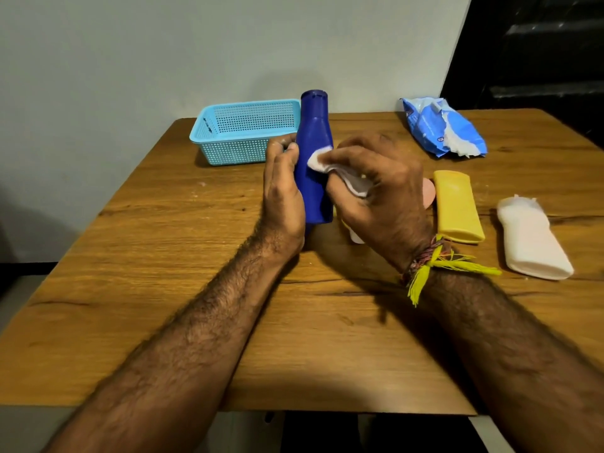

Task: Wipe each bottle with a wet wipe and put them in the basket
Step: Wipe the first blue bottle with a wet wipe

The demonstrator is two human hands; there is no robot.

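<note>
The left hand [283,188] grips the upright blue bottle [315,158] near the middle of the wooden surface [163,256], while the right hand [376,188] pinches a white wet wipe [318,163] against its side; it would help to turn the bottle steadily so the wipe covers every face and the cap. The light blue basket [242,138] sits just behind, apparently empty. A yellow bottle [457,206], a white bottle [532,238] and an open wipes pack [443,127] lie to the right, below a plain pale wall [163,44].

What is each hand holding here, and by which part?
Left hand grips the blue bottle around its middle. Right hand pinches a bunched wet wipe against the bottle's side.
</note>
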